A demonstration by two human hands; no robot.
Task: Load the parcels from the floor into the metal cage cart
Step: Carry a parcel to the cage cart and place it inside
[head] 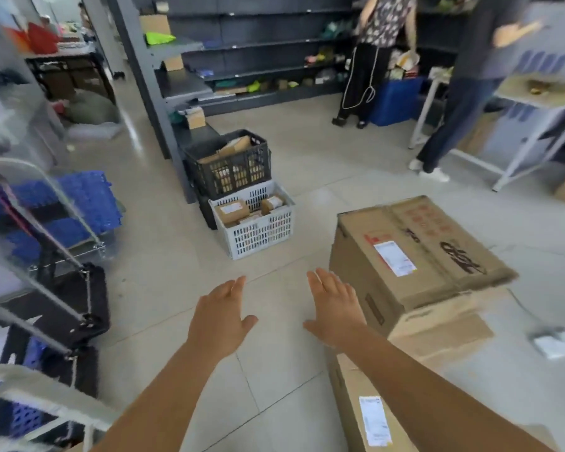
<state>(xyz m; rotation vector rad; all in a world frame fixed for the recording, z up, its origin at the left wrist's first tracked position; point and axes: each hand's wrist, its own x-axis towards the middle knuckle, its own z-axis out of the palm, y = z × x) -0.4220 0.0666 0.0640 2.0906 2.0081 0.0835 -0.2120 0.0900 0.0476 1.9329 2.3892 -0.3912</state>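
1. My left hand [221, 318] and my right hand [335, 308] are both spread flat and hold nothing.
2. The large cardboard parcel [415, 256] lies on another carton [444, 327], just right of my right hand.
3. The metal cage cart [40, 230] stands at the left, blurred.
4. I think the top parcel, sitting askew, may slide off if I grip only one side.

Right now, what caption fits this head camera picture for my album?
Open left hand and right hand reach toward a stacked cardboard box.
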